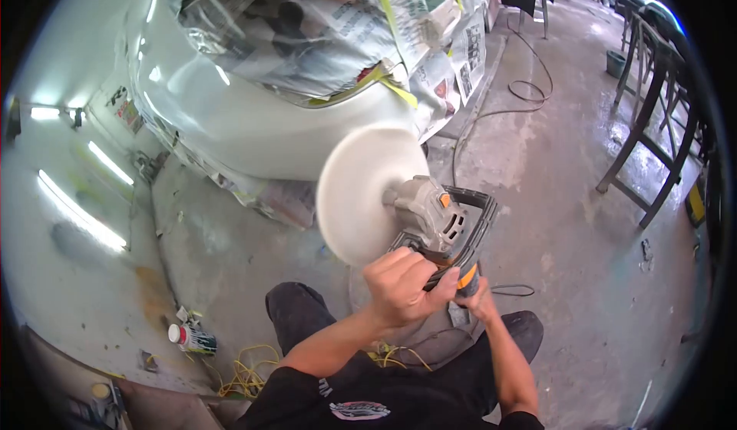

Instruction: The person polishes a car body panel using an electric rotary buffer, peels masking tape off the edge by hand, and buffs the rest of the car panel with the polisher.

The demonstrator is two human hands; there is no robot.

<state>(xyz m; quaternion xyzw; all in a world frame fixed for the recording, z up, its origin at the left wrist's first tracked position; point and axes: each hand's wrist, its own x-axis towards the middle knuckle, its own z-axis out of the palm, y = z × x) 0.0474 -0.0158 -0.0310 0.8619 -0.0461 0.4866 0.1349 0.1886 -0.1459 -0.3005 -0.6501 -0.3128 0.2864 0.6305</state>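
The polisher point(434, 215) was held in the air before the person's knees, with its round white pad point(357, 192) beside the lower edge of a glossy white body panel point(253, 134). The pad overlapped the panel's edge in view; whether the two touched could not be determined. The pad's face was tilted toward the left.

The left hand point(405, 286) was closed around the near side of the black loop handle point(485, 209), fingers wrapped over the bar. The right hand point(479, 301) was wrapped around the polisher's rear grip, partly hidden behind the left thumb and the tool.

Above the panel, newspaper sheets point(330, 42) covered the upper bodywork, with yellow-green tape point(386, 8) along their joins. More paper hung below the panel's edge.

A thin cable point(546, 77) ran in loops over the grey floor point(530, 200). To the right stood dark trestles point(662, 84), with a bucket point(616, 64) near their legs. At lower left, a white-capped container point(196, 340) lay on its side near a tangle of yellow cord point(244, 372). Bright light strips point(80, 211) showed along the left wall.
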